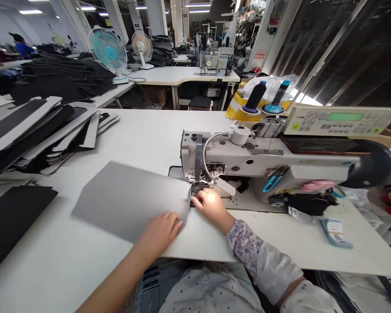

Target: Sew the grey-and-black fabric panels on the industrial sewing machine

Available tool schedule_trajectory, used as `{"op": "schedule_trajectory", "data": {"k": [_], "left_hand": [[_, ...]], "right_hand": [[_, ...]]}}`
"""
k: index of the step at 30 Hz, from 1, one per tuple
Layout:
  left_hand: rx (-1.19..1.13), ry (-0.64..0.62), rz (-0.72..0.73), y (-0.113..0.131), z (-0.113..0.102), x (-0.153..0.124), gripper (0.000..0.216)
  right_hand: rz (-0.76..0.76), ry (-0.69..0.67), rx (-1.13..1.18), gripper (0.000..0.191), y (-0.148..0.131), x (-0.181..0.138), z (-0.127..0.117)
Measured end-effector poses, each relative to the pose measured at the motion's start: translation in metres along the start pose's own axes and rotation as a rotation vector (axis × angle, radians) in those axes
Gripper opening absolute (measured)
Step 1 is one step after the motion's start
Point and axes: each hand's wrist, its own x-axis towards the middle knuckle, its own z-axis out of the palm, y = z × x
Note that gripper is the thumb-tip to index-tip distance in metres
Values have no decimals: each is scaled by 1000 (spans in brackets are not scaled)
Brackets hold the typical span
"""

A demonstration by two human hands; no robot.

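Observation:
A large grey fabric panel lies flat on the white table, its right edge at the needle area of a sewing machine. My left hand rests on the panel's near right part, fingers laid flat on it. Close below the presser foot, my right hand has thumb and forefinger bent together at the panel's right edge. What those fingertips pinch is too small to make out.
Stacks of dark and grey cut pieces lie at left, with a black panel nearer. Thread cones stand behind the machine, below a control panel. A small blue packet lies at right. Two fans stand farther back.

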Motion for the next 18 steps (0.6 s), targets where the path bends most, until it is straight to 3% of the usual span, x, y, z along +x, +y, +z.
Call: {"op": "schedule_trajectory", "data": {"k": [2, 4, 8, 11, 18], "left_hand": [[29, 11, 100, 19, 7, 0, 21], [89, 98, 131, 27, 12, 15, 21], [117, 263, 121, 24, 17, 59, 33], [63, 257, 145, 15, 19, 75, 35], [7, 237, 168, 4, 22, 77, 36]], "right_hand": [[6, -40, -45, 29, -5, -1, 0], [-8, -56, -88, 26, -7, -1, 1], [-89, -21, -93, 22, -5, -3, 5], [-116, 13, -83, 25, -3, -3, 9], [-126, 47, -55, 25, -1, 1, 16]]}}
